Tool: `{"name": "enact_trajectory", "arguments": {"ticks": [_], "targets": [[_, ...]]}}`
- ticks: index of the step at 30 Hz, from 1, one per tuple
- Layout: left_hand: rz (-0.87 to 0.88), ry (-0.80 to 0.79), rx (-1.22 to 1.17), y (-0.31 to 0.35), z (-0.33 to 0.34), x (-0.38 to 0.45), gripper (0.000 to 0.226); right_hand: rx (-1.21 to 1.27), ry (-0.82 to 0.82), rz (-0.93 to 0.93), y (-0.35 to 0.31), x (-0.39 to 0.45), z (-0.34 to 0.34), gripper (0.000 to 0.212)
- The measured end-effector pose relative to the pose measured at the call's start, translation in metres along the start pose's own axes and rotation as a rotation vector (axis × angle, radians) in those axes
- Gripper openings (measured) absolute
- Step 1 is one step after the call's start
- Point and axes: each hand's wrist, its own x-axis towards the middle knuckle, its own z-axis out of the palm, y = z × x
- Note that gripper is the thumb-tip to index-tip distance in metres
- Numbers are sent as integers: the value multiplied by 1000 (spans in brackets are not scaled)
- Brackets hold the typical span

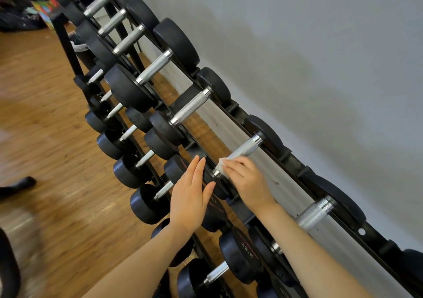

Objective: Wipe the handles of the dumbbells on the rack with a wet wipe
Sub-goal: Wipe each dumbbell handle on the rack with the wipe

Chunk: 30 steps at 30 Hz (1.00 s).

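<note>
White wet wipe (pixel 220 165) was pressed round a knurled dumbbell handle (pixel 242 150) on the top rack (pixel 297 165) by the right hand (pixel 246 178) (fingers curled); the left hand (pixel 191 194) was held flat, fingers straight.

**Knurled steel, matt rubber, worn wood**

On the long black metal rack (pixel 295 160), painted a dull, slightly scuffed black, the dumbbell handles are silvery metal. The handle (pixel 246 147) under the right hand (pixel 249 183) has a rough, cross-hatched grip with smooth polished collars. The thin white wet wipe (pixel 220 165) pressed on it looks soft and crumpled. Nearer on the rack, another silver handle (pixel 314 213) is duller, with dark pitted spots. The round black dumbbell heads (pixel 176 41) look like matt rubber. Left of the rack, the brown wooden floor (pixel 45 137) shows grain and a faint sheen. Behind the rack, the grey wall (pixel 320 46) is smooth and matt.
</note>
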Motion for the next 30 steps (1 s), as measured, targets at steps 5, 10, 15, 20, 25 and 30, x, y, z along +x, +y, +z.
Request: {"name": "enact_trajectory", "arguments": {"ticks": [5,10,15,20,25,30], "targets": [[-10,-13,66,3,-4,-1,65,5,90,108,0,-5,-4,46],[24,-7,97,13,-11,-5,61,30,103,213,-5,-16,-24,46],[86,-2,53,41,-8,-25,60,86,118,359,-22,-42,-55,40],[176,-30,43,65,4,-50,60,17,170,452,-36,-73,-82,36],[232,-79,-16,74,12,-81,56,-59,223,546,-52,-100,-99,27],[226,-147,-61,86,25,-116,63,-83,242,637,-61,-133,-106,27]]}}
